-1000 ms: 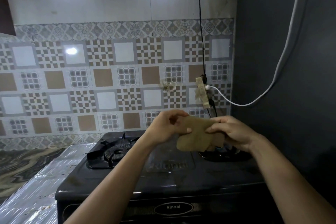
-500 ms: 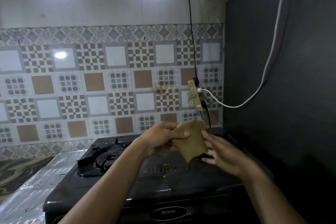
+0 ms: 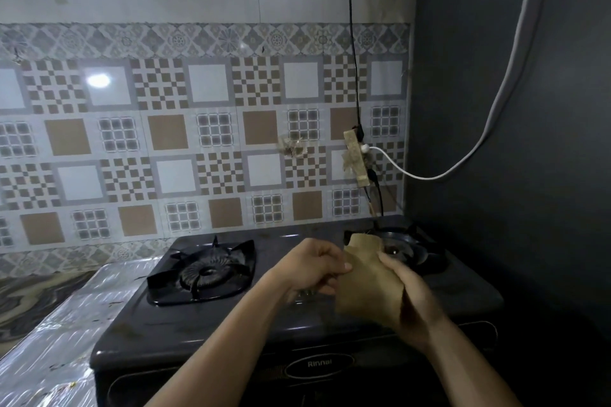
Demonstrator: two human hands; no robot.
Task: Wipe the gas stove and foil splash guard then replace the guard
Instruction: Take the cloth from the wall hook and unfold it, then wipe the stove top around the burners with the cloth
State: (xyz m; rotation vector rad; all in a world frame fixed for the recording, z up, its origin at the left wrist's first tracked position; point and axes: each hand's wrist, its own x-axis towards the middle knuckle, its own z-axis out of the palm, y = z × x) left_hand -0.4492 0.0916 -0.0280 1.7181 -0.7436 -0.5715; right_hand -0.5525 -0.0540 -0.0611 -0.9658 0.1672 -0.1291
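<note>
A dark two-burner gas stove (image 3: 231, 327) stands on the counter in front of me. Above its middle I hold a tan cloth (image 3: 367, 277) with both hands. My left hand (image 3: 310, 269) pinches the cloth's left edge. My right hand (image 3: 408, 297) wraps around its right side from below. The cloth hangs in the air, not touching the stove top. The left burner grate (image 3: 205, 271) is in full sight; the right burner (image 3: 406, 248) is partly hidden behind the cloth. Shiny foil (image 3: 66, 324) lies flat on the counter left of the stove.
A patterned tile wall (image 3: 198, 142) rises behind the stove. A dark panel (image 3: 512, 142) closes the right side. A power strip (image 3: 355, 158) hangs on the wall above the right burner, with a black cord going up and a white cable looping right.
My hands and the cloth have dropped lower over the stove. My right hand, off the cloth half a second ago, now grips its right side. The view has tilted down.
</note>
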